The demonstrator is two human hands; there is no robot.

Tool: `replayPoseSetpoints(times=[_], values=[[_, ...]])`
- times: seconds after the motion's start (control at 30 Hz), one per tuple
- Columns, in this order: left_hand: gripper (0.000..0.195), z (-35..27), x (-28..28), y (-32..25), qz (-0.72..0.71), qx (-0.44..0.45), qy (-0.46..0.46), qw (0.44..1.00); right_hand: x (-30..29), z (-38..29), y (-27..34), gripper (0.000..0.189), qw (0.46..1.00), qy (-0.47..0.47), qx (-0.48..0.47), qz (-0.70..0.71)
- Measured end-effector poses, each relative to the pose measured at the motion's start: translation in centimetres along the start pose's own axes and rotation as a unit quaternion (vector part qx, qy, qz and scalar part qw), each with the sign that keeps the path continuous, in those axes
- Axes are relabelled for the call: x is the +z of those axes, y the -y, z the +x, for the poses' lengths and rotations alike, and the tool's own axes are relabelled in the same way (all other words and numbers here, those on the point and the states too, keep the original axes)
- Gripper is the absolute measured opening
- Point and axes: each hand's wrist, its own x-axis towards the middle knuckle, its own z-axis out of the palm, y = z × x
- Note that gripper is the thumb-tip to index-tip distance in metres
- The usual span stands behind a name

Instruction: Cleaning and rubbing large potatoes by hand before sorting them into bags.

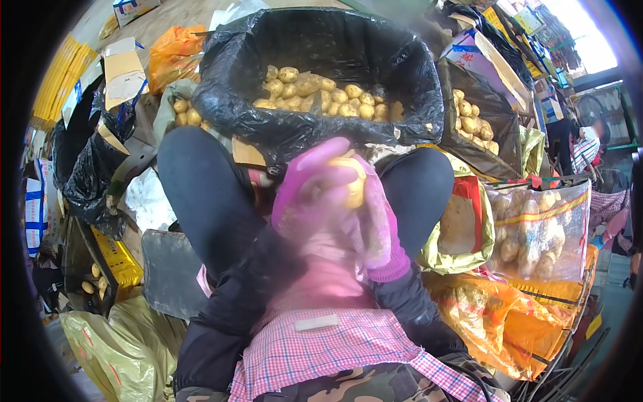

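Both hands wear pink-purple gloves and meet above my lap around one yellow potato (pixel 354 183). My left hand (pixel 314 188), blurred, lies over the potato from the left with its fingers curled on it. My right hand (pixel 377 221) supports it from the right side. Just beyond them stands a deep container lined with a black plastic bag (pixel 321 123), with many potatoes (pixel 346 95) lying inside. A pink checked apron (pixel 321 346) covers my lap.
At the right are a dark-lined crate (pixel 507 130) of potatoes, a clear bag (pixel 540 231) of potatoes, an open yellow-green sack (pixel 452 261) and an orange bag (pixel 527 321). A yellow crate (pixel 115 259) stands left. A person (pixel 585 145) sits far right.
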Motion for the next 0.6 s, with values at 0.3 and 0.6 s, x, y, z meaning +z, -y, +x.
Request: replayPoseSetpoints(times=[0.3, 0.6], values=[[0.051, -1.2, -3.0, 1.3, -0.542, -0.137, 0.006, 0.829, -1.3, 0.2, 0.3, 0.044, 0.997, -0.06, 0.052, 0.001], [0.058, 1.0, 0.2, -1.2, 0.198, 0.007, 0.054, 0.979, -1.5, -0.5, 0.1, 0.045, 0.991, -0.062, 0.107, 0.044]])
